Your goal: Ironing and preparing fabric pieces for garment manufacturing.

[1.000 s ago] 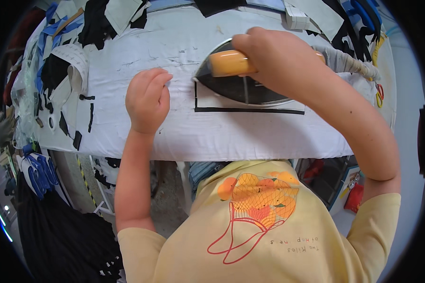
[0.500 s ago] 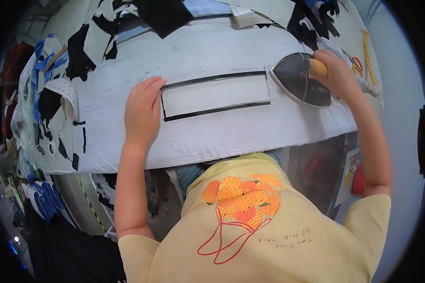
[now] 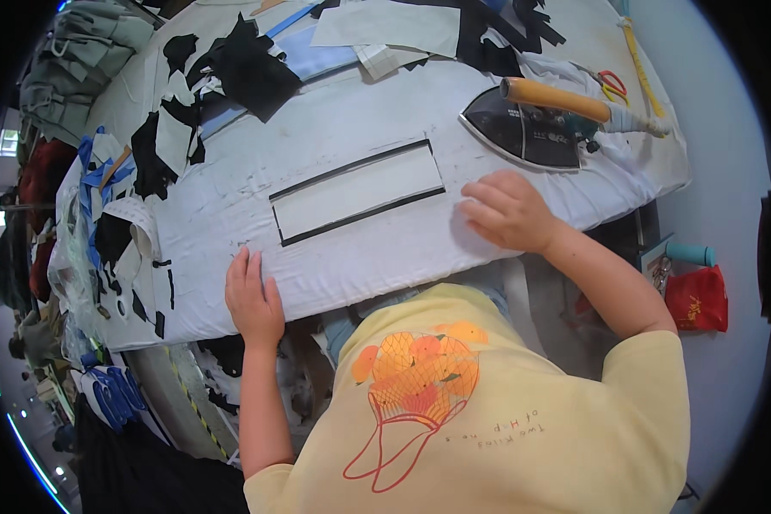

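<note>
A white rectangular fabric piece [image 3: 360,190], edged with narrow black strips along its two long sides, lies flat and slightly slanted on the white padded table [image 3: 206,283]. My left hand [image 3: 255,295] rests at the table's front edge, its fingers stretched out and empty, apart from the piece's left end. Just past the right end hovers my right hand [image 3: 512,210], fingers loosely bent and a little apart, with nothing visible in them. An iron [image 3: 522,133] with a wooden handle sits beyond my right hand, its tip pointing left; no hand touches it.
Black and white fabric scraps [image 3: 253,68] lie along the far side and left. Red-handled scissors [image 3: 612,86] and a yellow tape measure [image 3: 642,64] lie at the far right. A red pouch [image 3: 698,300] is below the table's right end.
My right hand has let go of the iron and come nearer, beside the fabric piece. My left hand has left the piece's left end and drawn back toward the front edge. The view has shifted.
</note>
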### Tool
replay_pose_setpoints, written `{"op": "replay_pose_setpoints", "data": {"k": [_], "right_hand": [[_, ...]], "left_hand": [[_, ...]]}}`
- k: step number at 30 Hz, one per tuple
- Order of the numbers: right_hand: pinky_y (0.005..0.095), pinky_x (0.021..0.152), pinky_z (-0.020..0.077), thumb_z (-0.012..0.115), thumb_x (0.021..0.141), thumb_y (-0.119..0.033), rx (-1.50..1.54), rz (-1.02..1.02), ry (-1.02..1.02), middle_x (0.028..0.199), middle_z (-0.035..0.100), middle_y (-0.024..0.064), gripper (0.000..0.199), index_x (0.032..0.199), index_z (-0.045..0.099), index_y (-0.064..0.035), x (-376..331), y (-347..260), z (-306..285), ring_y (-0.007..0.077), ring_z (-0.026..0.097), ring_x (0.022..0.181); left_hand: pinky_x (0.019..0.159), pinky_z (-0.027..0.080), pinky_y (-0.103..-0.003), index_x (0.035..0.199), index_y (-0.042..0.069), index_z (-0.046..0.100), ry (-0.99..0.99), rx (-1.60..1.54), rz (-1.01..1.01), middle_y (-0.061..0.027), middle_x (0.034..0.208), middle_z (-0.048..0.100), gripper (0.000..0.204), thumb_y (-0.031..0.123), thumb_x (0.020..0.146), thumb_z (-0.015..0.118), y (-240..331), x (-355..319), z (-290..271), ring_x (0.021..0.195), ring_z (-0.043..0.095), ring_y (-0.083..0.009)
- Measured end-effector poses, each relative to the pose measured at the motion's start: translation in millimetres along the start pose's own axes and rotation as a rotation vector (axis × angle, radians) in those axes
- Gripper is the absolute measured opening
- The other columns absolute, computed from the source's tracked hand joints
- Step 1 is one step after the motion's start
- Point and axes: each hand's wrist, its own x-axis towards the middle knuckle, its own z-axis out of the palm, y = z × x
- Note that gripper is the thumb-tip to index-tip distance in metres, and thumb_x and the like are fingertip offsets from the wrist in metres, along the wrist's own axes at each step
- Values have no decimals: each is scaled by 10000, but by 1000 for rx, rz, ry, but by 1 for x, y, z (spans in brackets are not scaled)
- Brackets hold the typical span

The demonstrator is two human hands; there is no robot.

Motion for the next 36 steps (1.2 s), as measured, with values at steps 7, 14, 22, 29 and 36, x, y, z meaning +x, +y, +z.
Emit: {"op": "replay_pose_setpoints", "data": {"k": [7, 14, 22, 29, 36], "right_hand": [[388, 895, 468, 683, 810, -111, 333, 313, -9, 1159, 614, 78, 276, 1080, 627, -94, 20, -25, 30, 272, 594, 1022], [418, 853, 469, 716, 796, -99, 426, 531, 53, 1041, 624, 79, 259, 1044, 643, -86, 30, -29, 39, 299, 579, 981], [407, 829, 464, 720, 802, -146, 323, 501, 57, 1072, 592, 65, 269, 1057, 646, -106, 17, -43, 33, 272, 570, 978], [405, 850, 444, 718, 807, -201, 308, 522, 46, 1118, 570, 69, 289, 1070, 634, -115, 15, -43, 35, 268, 559, 1010], [411, 825, 430, 726, 790, -205, 356, 579, 47, 1032, 545, 81, 250, 980, 601, -103, 25, -45, 35, 284, 535, 953]], "left_hand": [[1023, 386, -463, 1221, 34, 592, 93, -4, -11, -165, 1282, 581, 346, 97, 880, 583, 8, 10, 7, 1177, 535, -368], [892, 464, -417, 1060, 71, 648, -78, -354, 229, -79, 1091, 663, 195, 97, 867, 640, 102, 87, 29, 1025, 609, -304], [743, 491, -377, 959, 51, 662, -343, -403, 149, -90, 919, 630, 108, 116, 873, 661, 149, 128, 51, 853, 610, -281], [724, 498, -418, 827, 75, 685, -410, -385, 71, -82, 877, 623, 74, 148, 832, 689, 154, 134, 54, 870, 608, -300], [698, 482, -402, 793, 68, 693, -486, -418, -26, -76, 829, 616, 91, 152, 828, 694, 154, 136, 53, 821, 607, -287]]}}
